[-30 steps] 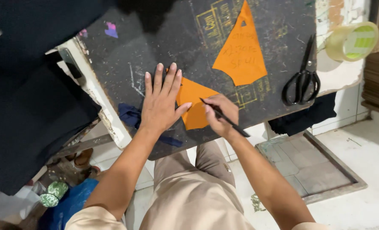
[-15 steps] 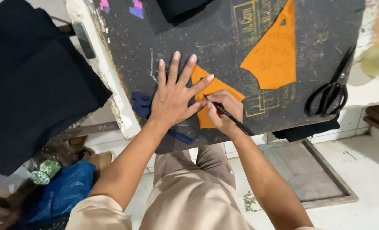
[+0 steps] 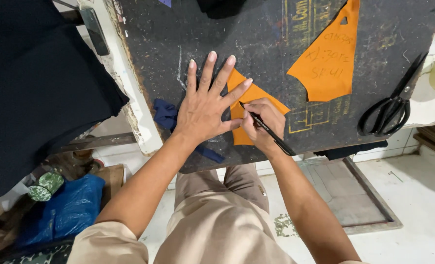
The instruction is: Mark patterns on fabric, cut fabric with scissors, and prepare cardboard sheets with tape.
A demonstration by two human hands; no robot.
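My left hand lies flat with fingers spread on a small orange paper pattern piece, pressing it against the dark worktable. My right hand grips a black pen, its tip touching the orange piece near my left thumb. A scrap of dark blue fabric pokes out from under my left hand at the table's near edge.
A larger orange pattern piece with handwriting lies to the right. Black scissors rest near the table's right edge. A pile of dark fabric hangs at left. Below are a blue bag and a tiled floor.
The camera has moved closer and shifted, so the table fills more of the view. Both hands stay on the small orange piece, the pen still at its edge.
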